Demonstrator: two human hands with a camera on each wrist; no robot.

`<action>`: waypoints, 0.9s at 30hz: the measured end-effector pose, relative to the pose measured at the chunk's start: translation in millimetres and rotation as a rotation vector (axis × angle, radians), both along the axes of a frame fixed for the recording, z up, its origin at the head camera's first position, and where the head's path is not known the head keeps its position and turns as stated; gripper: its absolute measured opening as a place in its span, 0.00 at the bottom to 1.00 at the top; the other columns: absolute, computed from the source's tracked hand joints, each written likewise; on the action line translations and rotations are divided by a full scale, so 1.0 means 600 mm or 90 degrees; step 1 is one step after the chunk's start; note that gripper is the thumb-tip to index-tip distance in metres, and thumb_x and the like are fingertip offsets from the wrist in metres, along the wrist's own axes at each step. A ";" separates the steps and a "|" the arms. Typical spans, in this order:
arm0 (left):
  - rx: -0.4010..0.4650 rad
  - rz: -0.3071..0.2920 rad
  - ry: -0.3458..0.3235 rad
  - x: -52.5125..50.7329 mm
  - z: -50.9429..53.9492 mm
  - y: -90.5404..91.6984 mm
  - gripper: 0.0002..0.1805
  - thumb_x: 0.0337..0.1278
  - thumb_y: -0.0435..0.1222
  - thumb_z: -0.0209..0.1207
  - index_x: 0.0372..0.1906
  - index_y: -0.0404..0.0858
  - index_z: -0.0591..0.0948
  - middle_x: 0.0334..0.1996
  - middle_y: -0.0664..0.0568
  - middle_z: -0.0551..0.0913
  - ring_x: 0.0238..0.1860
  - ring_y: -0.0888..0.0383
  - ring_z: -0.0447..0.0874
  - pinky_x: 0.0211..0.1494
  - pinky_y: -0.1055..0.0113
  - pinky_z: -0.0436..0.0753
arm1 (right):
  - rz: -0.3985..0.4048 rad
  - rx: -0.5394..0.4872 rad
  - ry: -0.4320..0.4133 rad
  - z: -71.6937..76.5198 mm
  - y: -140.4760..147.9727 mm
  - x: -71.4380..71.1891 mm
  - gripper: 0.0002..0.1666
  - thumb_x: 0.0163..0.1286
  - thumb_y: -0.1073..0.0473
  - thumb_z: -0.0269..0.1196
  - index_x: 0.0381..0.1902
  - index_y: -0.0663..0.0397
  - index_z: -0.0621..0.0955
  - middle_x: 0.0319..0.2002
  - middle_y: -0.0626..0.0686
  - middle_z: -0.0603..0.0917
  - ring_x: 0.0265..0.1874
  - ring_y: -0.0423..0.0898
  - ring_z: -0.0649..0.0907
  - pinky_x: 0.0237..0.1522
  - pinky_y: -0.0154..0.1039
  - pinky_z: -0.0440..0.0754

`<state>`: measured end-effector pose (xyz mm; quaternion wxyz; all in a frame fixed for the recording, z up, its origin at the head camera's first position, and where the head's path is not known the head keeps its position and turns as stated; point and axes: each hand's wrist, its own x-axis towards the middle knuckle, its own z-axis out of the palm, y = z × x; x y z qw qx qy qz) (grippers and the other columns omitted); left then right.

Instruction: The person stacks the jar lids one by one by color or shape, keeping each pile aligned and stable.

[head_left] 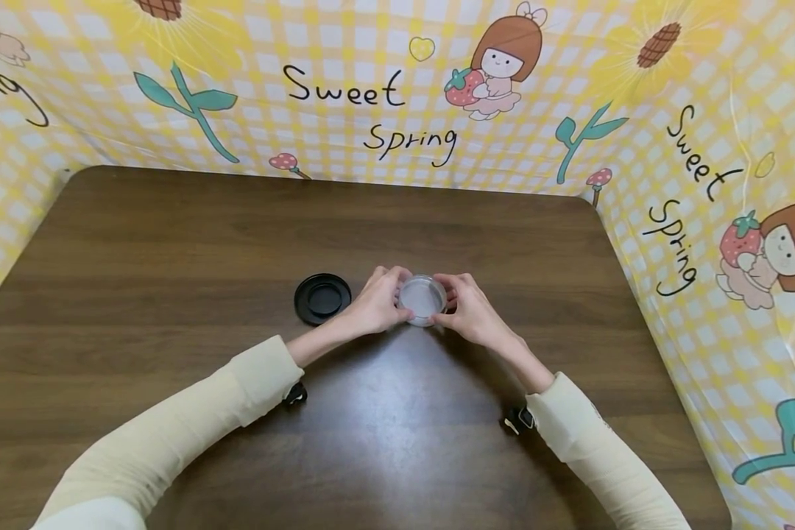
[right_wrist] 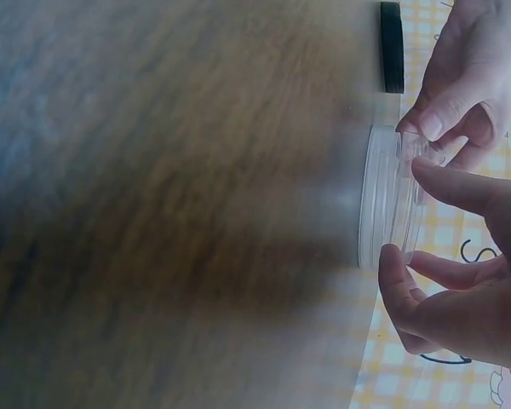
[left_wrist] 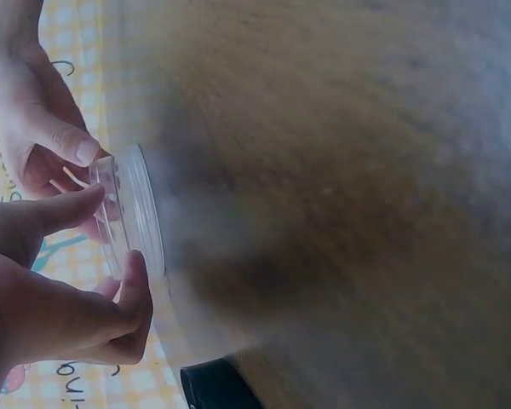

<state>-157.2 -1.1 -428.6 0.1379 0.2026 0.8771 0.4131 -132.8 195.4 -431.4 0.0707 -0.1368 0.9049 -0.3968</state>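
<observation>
A clear, shallow round dish (head_left: 422,298) is between my two hands near the middle of the table. My left hand (head_left: 379,302) grips its left side, thumb at the near edge and fingers toward the far edge. On the opposite side, my right hand (head_left: 472,311) holds the rim in the same way. Seen side-on in the left wrist view, the dish (left_wrist: 136,213) has stacked rims; whether these are separate pieces I cannot tell. The right wrist view shows the dish (right_wrist: 392,196) close to the tabletop, with thumbs and fingertips around its upper rim.
Left of the dish, partly behind the left wrist, lies a black round lid-like piece (head_left: 324,299) with a raised inner ring. The brown wooden table (head_left: 397,442) is bordered by a yellow checked cloth (head_left: 344,44) at the back and sides.
</observation>
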 end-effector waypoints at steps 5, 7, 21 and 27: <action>0.014 -0.001 -0.005 0.001 -0.003 0.000 0.32 0.45 0.28 0.71 0.58 0.28 0.71 0.47 0.38 0.71 0.48 0.49 0.72 0.50 0.62 0.77 | 0.002 0.003 -0.002 0.001 -0.001 0.001 0.40 0.52 0.71 0.73 0.62 0.72 0.69 0.51 0.67 0.69 0.42 0.56 0.81 0.45 0.44 0.81; 0.016 -0.001 -0.002 0.001 -0.003 0.000 0.32 0.45 0.28 0.71 0.58 0.28 0.70 0.46 0.38 0.71 0.48 0.48 0.71 0.50 0.61 0.76 | 0.003 0.006 0.000 0.001 -0.001 0.002 0.41 0.52 0.71 0.73 0.63 0.73 0.68 0.51 0.68 0.69 0.42 0.57 0.81 0.45 0.44 0.81; -0.001 0.007 -0.001 0.003 -0.007 -0.001 0.35 0.46 0.30 0.71 0.62 0.29 0.70 0.50 0.38 0.68 0.50 0.47 0.68 0.51 0.60 0.75 | -0.003 0.049 0.023 0.001 -0.007 0.004 0.43 0.52 0.67 0.74 0.65 0.71 0.69 0.52 0.68 0.69 0.46 0.58 0.75 0.48 0.47 0.76; 0.016 0.007 0.000 0.000 -0.008 -0.004 0.38 0.45 0.29 0.71 0.64 0.28 0.68 0.52 0.36 0.66 0.50 0.47 0.70 0.50 0.60 0.76 | -0.018 0.064 0.033 0.004 -0.008 0.009 0.44 0.55 0.62 0.74 0.67 0.69 0.68 0.55 0.68 0.67 0.50 0.61 0.68 0.48 0.50 0.72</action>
